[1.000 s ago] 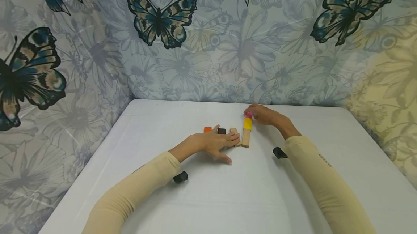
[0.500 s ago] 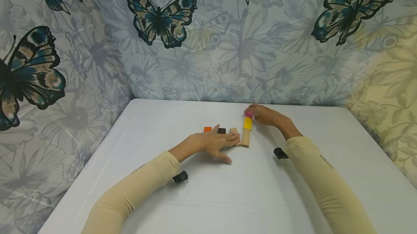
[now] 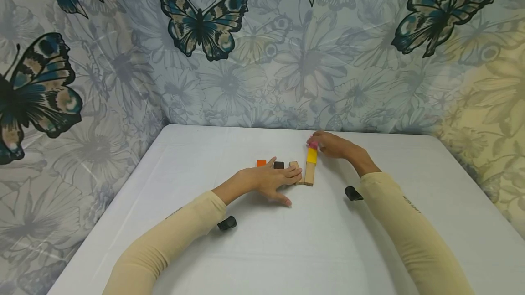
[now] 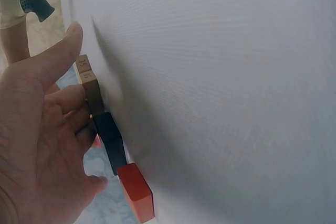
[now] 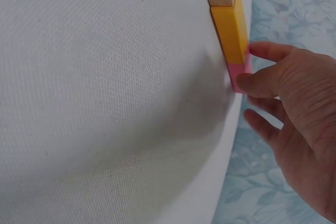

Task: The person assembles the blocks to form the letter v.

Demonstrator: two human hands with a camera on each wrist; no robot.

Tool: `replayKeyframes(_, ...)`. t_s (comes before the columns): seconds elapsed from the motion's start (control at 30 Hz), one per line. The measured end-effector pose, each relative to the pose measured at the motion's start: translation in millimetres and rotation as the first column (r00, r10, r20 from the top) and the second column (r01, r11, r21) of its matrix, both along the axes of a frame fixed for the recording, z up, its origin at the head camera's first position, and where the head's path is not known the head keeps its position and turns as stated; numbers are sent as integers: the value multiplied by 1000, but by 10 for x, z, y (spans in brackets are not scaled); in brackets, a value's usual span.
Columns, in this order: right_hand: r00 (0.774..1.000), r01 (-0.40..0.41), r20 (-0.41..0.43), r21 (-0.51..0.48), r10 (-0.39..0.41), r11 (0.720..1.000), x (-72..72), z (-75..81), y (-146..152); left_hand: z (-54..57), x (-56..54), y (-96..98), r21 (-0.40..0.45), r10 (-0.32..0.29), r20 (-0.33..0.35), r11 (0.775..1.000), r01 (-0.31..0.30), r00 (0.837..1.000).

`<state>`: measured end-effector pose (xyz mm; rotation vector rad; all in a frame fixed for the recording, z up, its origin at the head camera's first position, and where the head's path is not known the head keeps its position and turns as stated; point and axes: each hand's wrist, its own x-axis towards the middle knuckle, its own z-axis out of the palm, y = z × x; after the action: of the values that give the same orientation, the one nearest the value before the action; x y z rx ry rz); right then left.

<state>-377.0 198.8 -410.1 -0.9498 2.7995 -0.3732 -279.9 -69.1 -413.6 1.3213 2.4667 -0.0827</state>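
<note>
Grip on the right hand (image 5: 310, 114) is a neat little pinch, thumb and fingers on the pink block (image 5: 234, 71), which caps a line: pink, then the yellow block (image 5: 228, 35), then a wooden block (image 3: 309, 174), end to end on the white desk (image 3: 266, 254). Left hand (image 3: 270, 181) is spread, thumb way out, fingertips right at a smaller wooden piece (image 3: 294, 164); can't tell if they're pressing. Black block (image 3: 279, 165) and orange block (image 3: 261, 163) sit just past it. Pink's near the back edge, so not much room there, but loads toward the person and out both sides.
</note>
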Motion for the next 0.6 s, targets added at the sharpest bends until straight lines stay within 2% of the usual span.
replayKeyframes(0.6,1000,3,0,39,-3,999,29,26,-35,-6,-6,-14,7,-9,-5,1000,9,1000)
